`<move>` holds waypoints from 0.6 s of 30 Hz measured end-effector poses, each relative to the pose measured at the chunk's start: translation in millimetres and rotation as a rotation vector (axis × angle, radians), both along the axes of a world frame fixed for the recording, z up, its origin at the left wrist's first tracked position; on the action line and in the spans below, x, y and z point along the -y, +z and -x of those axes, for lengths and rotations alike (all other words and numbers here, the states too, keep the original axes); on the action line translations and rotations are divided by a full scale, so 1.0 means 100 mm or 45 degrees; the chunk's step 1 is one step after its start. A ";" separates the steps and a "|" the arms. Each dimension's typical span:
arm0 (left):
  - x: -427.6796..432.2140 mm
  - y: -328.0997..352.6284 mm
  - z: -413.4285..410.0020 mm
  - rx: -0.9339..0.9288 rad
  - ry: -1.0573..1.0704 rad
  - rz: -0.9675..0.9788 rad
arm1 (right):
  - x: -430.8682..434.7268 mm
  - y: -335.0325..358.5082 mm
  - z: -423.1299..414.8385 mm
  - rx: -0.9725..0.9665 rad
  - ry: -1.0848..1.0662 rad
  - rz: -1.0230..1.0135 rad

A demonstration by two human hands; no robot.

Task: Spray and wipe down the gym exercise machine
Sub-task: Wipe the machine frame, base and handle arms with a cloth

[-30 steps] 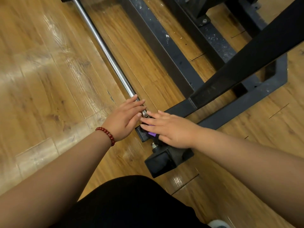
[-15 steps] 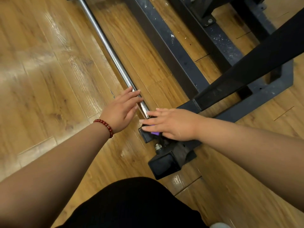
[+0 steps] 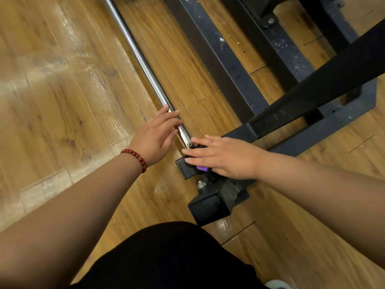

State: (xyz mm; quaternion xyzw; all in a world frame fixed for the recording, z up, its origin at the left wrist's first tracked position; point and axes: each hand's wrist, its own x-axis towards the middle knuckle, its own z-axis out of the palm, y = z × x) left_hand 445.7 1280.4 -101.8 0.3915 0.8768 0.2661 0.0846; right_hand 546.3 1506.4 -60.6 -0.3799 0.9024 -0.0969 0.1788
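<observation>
Pressing my right fingers (image 3: 195, 151) flat and straight on the purple cloth (image 3: 201, 168), I cover most of it against the near end of the black machine frame (image 3: 184, 166). Just beyond, my left fingers (image 3: 166, 119) lie open along the steel bar (image 3: 135, 51).

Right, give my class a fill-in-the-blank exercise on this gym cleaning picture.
The left hand touches the long shiny metal rod and wears a bracelet of ____ beads.
The right hand lies flat over a small ____ cloth on the black metal machine frame.
The floor is laid with ____ planks.
Missing: red, purple, wooden.
</observation>
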 end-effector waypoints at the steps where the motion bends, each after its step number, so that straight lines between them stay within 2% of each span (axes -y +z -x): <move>1: 0.00 0.00 0.01 0.019 -0.001 -0.001 | -0.09 -0.03 0.00 -0.044 -0.025 -0.030; 4: 0.02 0.01 0.04 0.067 -0.009 -0.004 | -0.20 -0.02 -0.08 -0.036 -0.284 -0.039; 6: 0.02 0.02 0.04 0.055 -0.018 -0.010 | -0.02 0.01 -0.09 0.056 -0.335 -0.002; 8: 0.01 0.02 0.02 0.050 -0.022 -0.020 | 0.24 0.01 0.00 0.132 -0.182 0.053; 10: 0.01 0.03 0.03 0.076 -0.032 -0.015 | 0.38 -0.01 0.12 0.107 0.030 0.044; 13: 0.05 0.03 0.10 0.090 -0.102 0.017 | 0.18 0.00 0.16 0.022 0.117 0.059; 15: 0.07 0.04 0.12 0.078 -0.124 0.027 | -0.11 0.01 0.06 0.003 0.016 0.030; 18: 0.05 0.05 0.11 0.086 -0.081 0.022 | -0.36 0.04 -0.09 0.066 -0.331 -0.006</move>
